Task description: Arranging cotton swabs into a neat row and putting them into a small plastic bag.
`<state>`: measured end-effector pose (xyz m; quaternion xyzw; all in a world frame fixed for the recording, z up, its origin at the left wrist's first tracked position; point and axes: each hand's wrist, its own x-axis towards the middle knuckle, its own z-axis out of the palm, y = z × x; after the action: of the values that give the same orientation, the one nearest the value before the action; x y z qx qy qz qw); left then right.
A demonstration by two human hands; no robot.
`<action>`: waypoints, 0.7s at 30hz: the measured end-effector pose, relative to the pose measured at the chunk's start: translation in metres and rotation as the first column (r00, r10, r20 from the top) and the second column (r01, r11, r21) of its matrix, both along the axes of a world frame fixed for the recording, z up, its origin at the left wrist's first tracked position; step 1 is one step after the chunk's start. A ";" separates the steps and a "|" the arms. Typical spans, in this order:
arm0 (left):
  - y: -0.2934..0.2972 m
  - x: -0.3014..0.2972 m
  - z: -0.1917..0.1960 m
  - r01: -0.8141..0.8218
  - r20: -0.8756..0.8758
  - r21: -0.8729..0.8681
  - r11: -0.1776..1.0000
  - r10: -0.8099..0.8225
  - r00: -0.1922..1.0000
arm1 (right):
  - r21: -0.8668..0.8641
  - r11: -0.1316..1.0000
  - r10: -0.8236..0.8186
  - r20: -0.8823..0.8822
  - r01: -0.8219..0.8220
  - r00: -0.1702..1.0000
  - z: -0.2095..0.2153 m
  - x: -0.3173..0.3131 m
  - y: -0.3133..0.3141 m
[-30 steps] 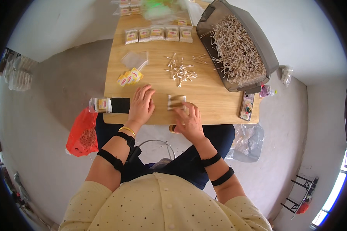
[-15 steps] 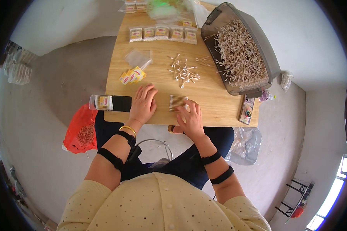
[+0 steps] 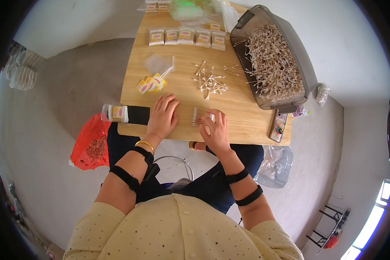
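Observation:
My left hand (image 3: 162, 116) lies palm down on the wooden table, fingers stretched out, with nothing visible in it. A row of cotton swabs (image 3: 201, 116) is laid side by side near the front edge. Over its right end, the bent, parted fingers of my right hand (image 3: 216, 131) touch the swabs. Beyond the row is a loose pile of cotton swabs (image 3: 210, 81). Yellow and white cards (image 3: 151, 83) and clear plastic bags (image 3: 159, 65) lie past my left hand. Beside that hand, a filled swab pack (image 3: 117, 113) sits on a black strip (image 3: 138, 115) at the left edge.
A grey bin (image 3: 308, 65) heaped with swabs stands tilted at the right. Several filled swab packs (image 3: 186, 36) line the far side of the table (image 3: 234, 97). A phone (image 3: 278, 126) lies at the right front corner. A red bag (image 3: 84, 145) is below the left edge.
The view has shifted slightly, so the table items appear a little farther right. My hands keep nearly the same places, the right still at the swab row.

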<state>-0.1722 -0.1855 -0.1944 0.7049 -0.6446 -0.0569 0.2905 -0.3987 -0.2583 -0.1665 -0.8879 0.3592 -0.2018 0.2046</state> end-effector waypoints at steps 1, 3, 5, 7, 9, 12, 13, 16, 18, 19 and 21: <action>0.000 0.000 0.000 0.001 -0.003 0.000 1.000 -0.001 1.000 | 0.003 1.000 0.000 -0.002 0.000 1.000 0.000 0.001 0.000; 0.000 0.000 -0.001 0.002 -0.008 0.000 1.000 -0.002 1.000 | 0.006 1.000 0.001 -0.007 -0.001 1.000 -0.001 0.001 -0.001; 0.000 0.001 -0.002 0.003 -0.003 0.000 1.000 -0.003 1.000 | 0.005 1.000 0.006 -0.010 -0.006 1.000 -0.002 0.002 -0.001; 0.000 0.001 -0.003 -0.003 0.006 -0.001 1.000 0.003 1.000 | 0.007 1.000 0.006 -0.007 -0.006 1.000 0.001 0.003 -0.001; 0.000 0.001 -0.003 -0.016 0.019 -0.003 1.000 0.016 1.000 | 0.003 1.000 0.004 0.003 -0.004 1.000 0.002 0.004 -0.002; 0.000 0.000 -0.004 -0.022 0.020 0.001 1.000 0.022 1.000 | -0.011 1.000 -0.002 0.013 0.003 1.000 0.001 0.006 -0.005; 0.000 0.000 -0.004 -0.015 0.011 0.007 1.000 0.015 1.000 | -0.012 1.000 -0.002 0.006 0.002 1.000 0.001 0.007 -0.005; 0.000 0.001 -0.004 -0.003 -0.006 0.017 1.000 0.003 1.000 | -0.018 1.000 -0.002 -0.012 0.002 1.000 -0.002 0.008 -0.007; 0.000 0.001 -0.003 -0.002 -0.007 0.016 1.000 0.002 1.000 | -0.014 1.000 -0.002 -0.022 0.002 1.000 -0.004 0.007 -0.007; 0.000 0.001 -0.003 -0.002 -0.009 0.018 1.000 0.002 1.000 | -0.008 1.000 0.000 -0.026 0.000 1.000 -0.002 0.007 -0.007; 0.000 0.000 -0.001 -0.002 -0.013 0.023 1.000 0.003 1.000 | 0.003 1.000 0.007 -0.017 -0.007 1.000 -0.001 0.007 -0.008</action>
<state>-0.1719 -0.1854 -0.1958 0.7086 -0.6411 -0.0684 0.2867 -0.3915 -0.2662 -0.1673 -0.8905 0.3583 -0.1928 0.2036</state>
